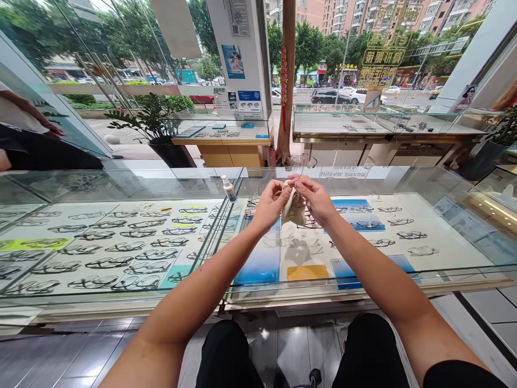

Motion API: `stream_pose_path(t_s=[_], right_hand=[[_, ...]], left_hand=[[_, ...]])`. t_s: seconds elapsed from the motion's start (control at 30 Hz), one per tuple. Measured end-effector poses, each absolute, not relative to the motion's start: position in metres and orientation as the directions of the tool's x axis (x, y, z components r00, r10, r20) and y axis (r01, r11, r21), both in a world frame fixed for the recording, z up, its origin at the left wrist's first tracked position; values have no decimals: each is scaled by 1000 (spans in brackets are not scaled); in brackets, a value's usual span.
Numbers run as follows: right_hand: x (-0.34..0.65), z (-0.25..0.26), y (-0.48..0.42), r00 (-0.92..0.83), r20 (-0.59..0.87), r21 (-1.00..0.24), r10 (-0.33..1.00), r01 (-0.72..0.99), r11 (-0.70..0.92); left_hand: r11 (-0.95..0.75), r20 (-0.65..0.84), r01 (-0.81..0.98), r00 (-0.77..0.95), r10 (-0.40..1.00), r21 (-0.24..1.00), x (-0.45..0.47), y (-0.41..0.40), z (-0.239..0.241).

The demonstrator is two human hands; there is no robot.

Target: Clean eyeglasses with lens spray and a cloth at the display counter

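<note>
Both of my hands meet above the glass display counter (258,186). A pale cloth (294,211) hangs between them, pinched in the fingers of my left hand (273,202). Thin-framed eyeglasses (299,164) stick up past my fingertips; my right hand (315,198) is closed on them where cloth and frame come together. How the fingers overlap on the frame is partly hidden. To the left of my hands, a small white spray bottle (228,188) stands upright on the glass.
Rows of eyeglasses (129,246) lie under the glass on both sides. Beyond the counter are a wooden cabinet (234,156), another glass showcase (388,124) and a potted plant (157,126). Part of a person (28,129) shows at the far left. My knees are below the counter's front edge.
</note>
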State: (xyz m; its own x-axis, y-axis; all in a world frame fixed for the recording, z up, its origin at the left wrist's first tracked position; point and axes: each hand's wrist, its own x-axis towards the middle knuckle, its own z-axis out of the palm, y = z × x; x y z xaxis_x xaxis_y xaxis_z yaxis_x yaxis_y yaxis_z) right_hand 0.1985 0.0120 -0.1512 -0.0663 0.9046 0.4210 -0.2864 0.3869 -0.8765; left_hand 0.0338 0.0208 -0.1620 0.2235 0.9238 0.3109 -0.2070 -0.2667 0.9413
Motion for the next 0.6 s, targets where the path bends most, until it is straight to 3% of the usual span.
stream_pose_path(t_s=[0.2,0.43,0.6], right_hand=[[197,-150,10,-130,371,-887,919,-344,309],[196,-150,10,-181,302,-894,936,-395,212],[195,-150,10,-191,305,-883,933,-424,202]], left_hand=[[-367,388,-127,276,879,922,32,22,-162],[-106,244,-297,476,845,949,31,24,-163],[21,171,-308,582,795,951,30,21,-163]])
